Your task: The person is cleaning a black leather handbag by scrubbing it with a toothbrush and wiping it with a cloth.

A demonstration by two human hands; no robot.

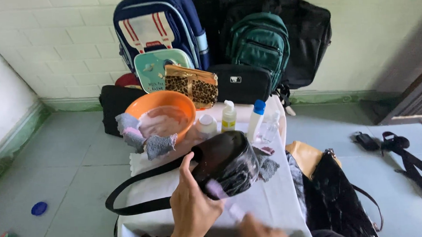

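In the lower centre of the frame, the person's left hand (192, 208) is gripping a glossy black rounded leather handbag (225, 163), fingers curled around its near edge and the thumb raised against its side, steadying it on a small table draped in a white cloth (278, 201). The bag's long black strap (137, 185) is looping out to the left over the cloth. At the bottom edge, the right hand (261, 232) is showing only in part and is blurred; it is closing around a pale, pinkish brush-like tool (222, 195) whose far end is touching the bag's wet-looking surface. A grey rag (267, 167) is lying just beside the bag on its right.

Behind the bag, in the middle of the frame, an orange plastic basin (160, 117) is sitting on the table with grey cloths (147, 141) draped over its rim. To its right are standing a small white jar (206, 125), a yellow pump bottle (228, 116), a white bottle with a blue cap (256, 118) and a clear bottle (270, 128).

Along the tiled wall at the top are leaning a navy school backpack (160, 27), a green backpack (260, 46), a large black bag (307, 29), a leopard-print pouch (192, 86) and a flat black pouch (240, 83). At the lower right, another shiny black bag (333, 198) is lying on the floor, and a blue cap (39, 208) is resting at the lower left.
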